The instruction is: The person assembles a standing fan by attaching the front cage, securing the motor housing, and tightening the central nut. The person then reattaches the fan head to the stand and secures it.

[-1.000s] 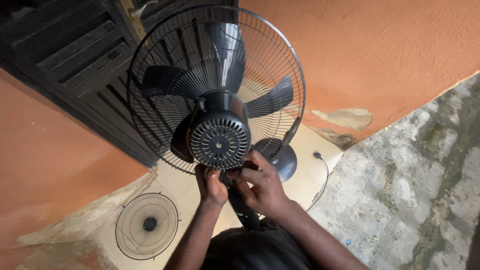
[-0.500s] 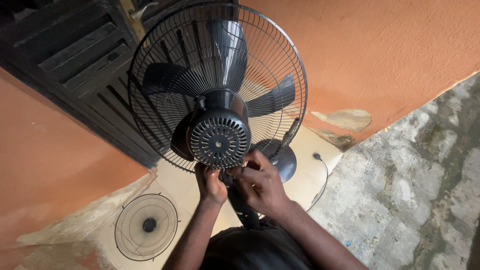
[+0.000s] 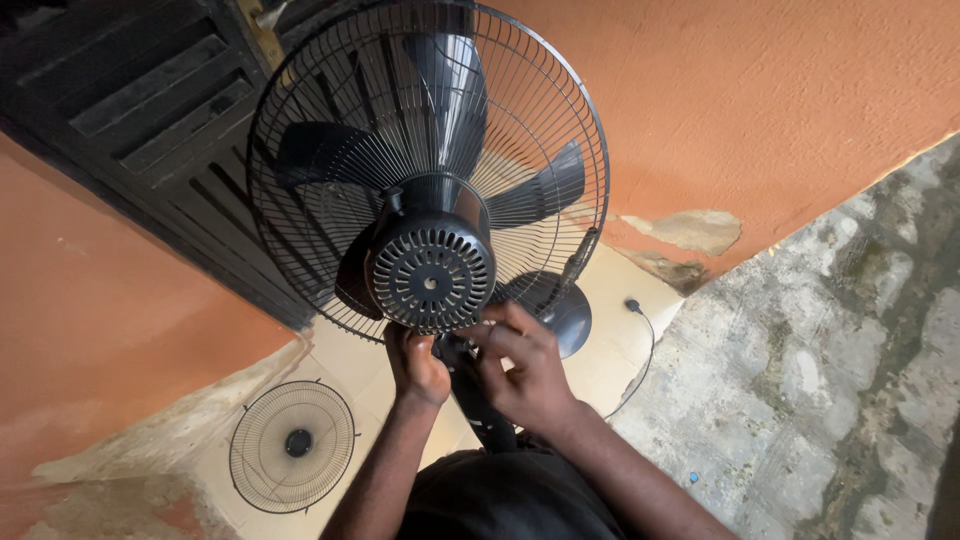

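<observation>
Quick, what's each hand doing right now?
Left hand: curled against the underside of the black ribbed fan motor housing.
Right hand: fingers pinched just below it; contents unclear.

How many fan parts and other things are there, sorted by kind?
Standing fan with rear grille on: 1
Loose fan grille lying on the floor: 1
Power plug with cord: 1
Hands at the fan's neck, left hand and right hand: 2
Total: 5

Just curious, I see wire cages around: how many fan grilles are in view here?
2. The rear grille is on the fan, behind the blades, above both hands. The loose front grille lies flat on the floor, lower left. None seems hidden.
</observation>
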